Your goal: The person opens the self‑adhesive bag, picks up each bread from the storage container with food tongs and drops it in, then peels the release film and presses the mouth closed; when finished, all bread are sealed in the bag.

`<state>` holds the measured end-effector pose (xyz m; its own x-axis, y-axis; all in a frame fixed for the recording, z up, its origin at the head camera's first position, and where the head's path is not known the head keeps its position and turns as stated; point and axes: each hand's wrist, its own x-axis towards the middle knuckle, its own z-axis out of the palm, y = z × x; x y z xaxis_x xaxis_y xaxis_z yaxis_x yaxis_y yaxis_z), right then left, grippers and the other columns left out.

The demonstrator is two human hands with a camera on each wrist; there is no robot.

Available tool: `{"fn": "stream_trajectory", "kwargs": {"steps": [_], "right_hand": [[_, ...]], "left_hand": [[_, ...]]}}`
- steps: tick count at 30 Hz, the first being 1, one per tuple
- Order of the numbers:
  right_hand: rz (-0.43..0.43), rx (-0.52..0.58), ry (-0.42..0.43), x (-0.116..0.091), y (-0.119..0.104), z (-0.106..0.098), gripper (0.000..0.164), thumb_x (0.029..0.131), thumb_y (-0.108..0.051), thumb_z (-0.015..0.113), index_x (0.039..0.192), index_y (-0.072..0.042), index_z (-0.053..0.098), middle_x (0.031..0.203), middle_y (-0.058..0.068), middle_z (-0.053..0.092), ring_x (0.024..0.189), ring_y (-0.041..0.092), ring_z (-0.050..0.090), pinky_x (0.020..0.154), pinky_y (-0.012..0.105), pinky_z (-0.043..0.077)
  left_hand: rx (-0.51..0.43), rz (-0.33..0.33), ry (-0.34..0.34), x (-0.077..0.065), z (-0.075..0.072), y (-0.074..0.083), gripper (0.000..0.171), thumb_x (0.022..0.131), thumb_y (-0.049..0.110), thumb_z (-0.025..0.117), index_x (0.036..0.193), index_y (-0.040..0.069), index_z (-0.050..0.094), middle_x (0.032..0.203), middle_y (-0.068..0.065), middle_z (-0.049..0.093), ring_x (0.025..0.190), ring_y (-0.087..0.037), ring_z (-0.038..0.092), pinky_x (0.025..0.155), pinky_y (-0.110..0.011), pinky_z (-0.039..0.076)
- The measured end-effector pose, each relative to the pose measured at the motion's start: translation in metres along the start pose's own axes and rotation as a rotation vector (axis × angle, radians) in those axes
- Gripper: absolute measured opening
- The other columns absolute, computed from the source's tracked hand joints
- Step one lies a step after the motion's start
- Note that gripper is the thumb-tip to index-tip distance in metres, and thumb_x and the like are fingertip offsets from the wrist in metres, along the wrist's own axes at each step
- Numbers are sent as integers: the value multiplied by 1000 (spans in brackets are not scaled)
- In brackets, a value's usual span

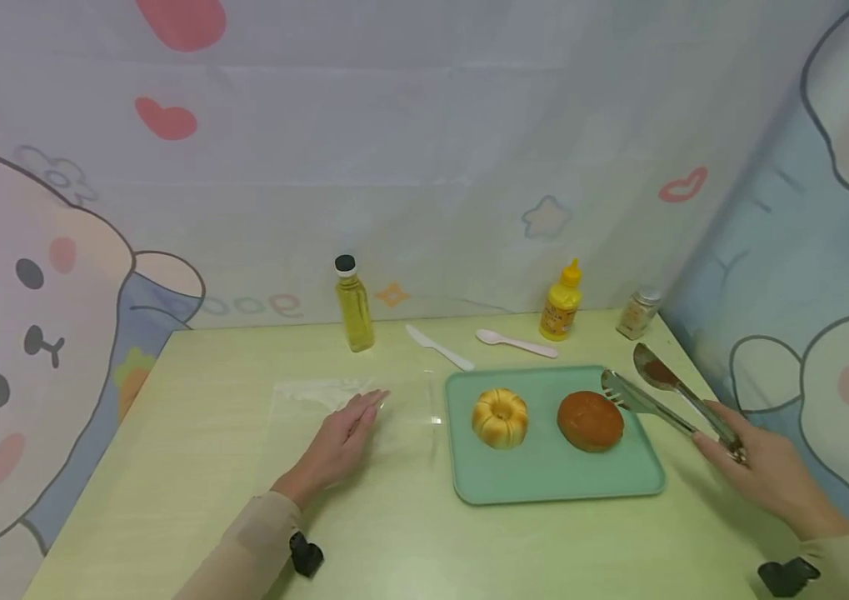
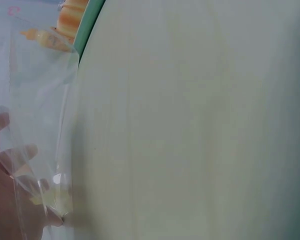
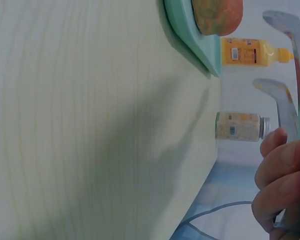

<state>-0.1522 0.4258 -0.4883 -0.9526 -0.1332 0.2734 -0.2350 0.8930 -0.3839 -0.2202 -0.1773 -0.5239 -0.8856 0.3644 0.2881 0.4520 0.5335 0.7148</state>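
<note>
Clear plastic bag [image 2: 42, 80] at my left hand [image 1: 342, 442], over the bench [image 1: 379, 533], left of a green tray [image 1: 559, 483]. The left fingers look long and fairly straight, showing through the thin, glossy film in the left wrist view; I cannot tell whether they pinch it or lie inside it.

My right hand [image 1: 769, 471] has its fingers clamped round metal tongs [image 1: 660, 377], whose two ends stand apart, raised past the tray's far right part. Nearest them on the tray is a smooth, domed brown bun [image 1: 591, 422]; to its left sits a golden, ridged bread [image 1: 500, 418] with a dimpled middle.

I judge that a light squeeze suits the tongs, since the bun looks soft, and that the limp film wants its edge kept spread.

Behind stand a slim bottle of yellow-green liquid [image 1: 354, 312], a yellow squeeze bottle [image 1: 561, 308] and a metal-capped jar [image 1: 638, 313]; a pale knife and pinkish spoon [image 1: 517, 342] lie between the bottles.
</note>
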Motion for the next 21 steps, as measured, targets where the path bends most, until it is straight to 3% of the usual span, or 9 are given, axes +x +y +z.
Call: {"fn": "stream_trajectory", "kwargs": {"steps": [3,12,21], "right_hand": [[-60,-2,-12,-1,-6,-2,55,103,-27,69,150,-4,52,76,-7,54,57,-1,42,54,26,36],[-135,-16,-64,-5,-12,5,57,100,-29,74,150,-8,57,71,-14,41,56,-3,31,54,23,30],[-127,-3,-122,-9,-12,15,58,101,-32,73,150,-7,56,66,-17,32,55,-3,20,50,21,25]], "left_hand": [[-1,-2,-1,0,-1,0,42,116,24,42,152,8,57,154,-20,54,149,-46,41,125,-58,29],[-2,13,5,1,0,-1,42,116,22,42,152,7,57,154,-21,54,149,-44,43,125,-56,29],[10,49,30,1,1,-2,40,115,18,43,150,5,58,152,-24,55,146,-46,46,124,-58,30]]}}
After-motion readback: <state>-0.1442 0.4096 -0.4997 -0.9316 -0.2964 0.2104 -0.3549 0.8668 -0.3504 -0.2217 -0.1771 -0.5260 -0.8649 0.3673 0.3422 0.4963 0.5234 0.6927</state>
